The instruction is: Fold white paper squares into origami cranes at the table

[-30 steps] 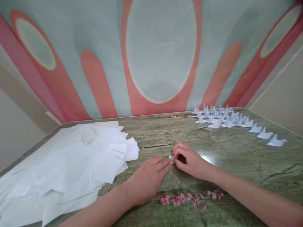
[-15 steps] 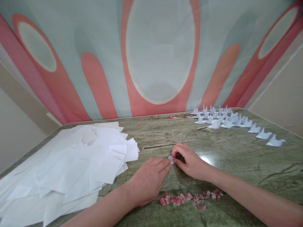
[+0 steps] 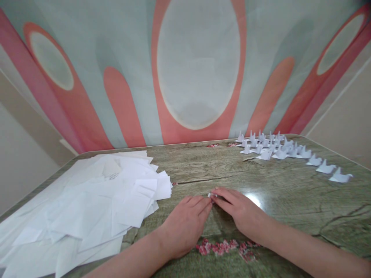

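Observation:
A small piece of folded white paper [image 3: 212,195] lies at the tabletop's middle, mostly covered by my fingertips. My left hand [image 3: 188,222] rests on the table with its fingers together, their tips holding the paper's left side. From the other side, my right hand [image 3: 242,208] has forefinger and thumb closed on the paper. How the paper is folded cannot be made out. Several folded white paper birds [image 3: 280,153] stand in rows at the back right.
A broad heap of loose white paper sheets [image 3: 95,208] covers the table's left side. The wood-patterned table [image 3: 191,166] has printed pink flowers near my wrists and a bright reflection right of my right hand. A patterned pink and grey-green backdrop [image 3: 185,133] rises behind the table.
My right hand's raised, curled fingers have come down flatter and closer to the left fingertips. Less of the paper shows between them. The view has shifted slightly.

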Motion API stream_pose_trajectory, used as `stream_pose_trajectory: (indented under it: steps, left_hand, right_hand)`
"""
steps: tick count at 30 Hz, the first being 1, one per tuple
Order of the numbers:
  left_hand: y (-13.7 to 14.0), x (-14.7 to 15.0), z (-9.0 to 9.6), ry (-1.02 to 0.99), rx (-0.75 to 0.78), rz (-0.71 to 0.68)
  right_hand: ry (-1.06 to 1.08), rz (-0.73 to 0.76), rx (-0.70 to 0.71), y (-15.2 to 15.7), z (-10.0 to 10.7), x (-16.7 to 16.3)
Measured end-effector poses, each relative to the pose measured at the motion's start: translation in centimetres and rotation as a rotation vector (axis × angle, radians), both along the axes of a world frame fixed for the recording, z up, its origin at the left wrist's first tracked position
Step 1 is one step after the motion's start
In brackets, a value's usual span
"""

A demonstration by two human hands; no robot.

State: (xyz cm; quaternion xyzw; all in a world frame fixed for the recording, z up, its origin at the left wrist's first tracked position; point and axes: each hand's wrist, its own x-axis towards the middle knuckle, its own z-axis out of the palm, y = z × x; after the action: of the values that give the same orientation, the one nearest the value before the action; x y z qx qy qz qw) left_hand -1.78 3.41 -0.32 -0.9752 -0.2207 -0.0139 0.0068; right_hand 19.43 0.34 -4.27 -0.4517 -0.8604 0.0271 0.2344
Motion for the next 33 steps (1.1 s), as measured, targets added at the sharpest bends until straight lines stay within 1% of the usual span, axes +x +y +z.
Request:
stream_pose_trajectory:
  steps: [3,7,10,15,20,25,29,33]
  left_hand:
    - [0.0,0.2,0.2,-0.019,-0.012,0.019]
    - [-0.2,0.2,0.7,-0.019,-0.016,0.042]
    - [-0.5,0.1,0.8,-0.012,0.017,0.048]
    - [-1.0,-0.2,0.5,0.001,0.064,0.044]
    - [-0.9,-0.2,0.4,-0.020,0.052,0.037]
    - [-1.1,-0.3,1.2,0.008,0.031,0.001]
    - [-1.9,0.2,1.9,0.043,0.014,0.033]
    - [-2.4,0.7,1.8,0.028,0.004,0.081]
  right_hand:
    - [-0.124,-0.004,0.011,-0.3,0.2,-0.3]
    - [-0.196,-0.003,-0.006,0.0,1.1,-0.6]
    - [-0.202,0.001,-0.001,0.1,1.5,-0.6]
    - [-0.197,0.013,0.030,-0.2,1.2,-0.4]
    - [-0.224,0.023,0.031,-0.2,1.0,-0.1]
    - [-0.220,0.029,0.042,-0.2,1.2,-0.2]
    - [-0.249,0.016,0.045,-0.3,1.5,-0.5]
    - [-0.244,0.040,0.018,-0.2,2.0,-0.4]
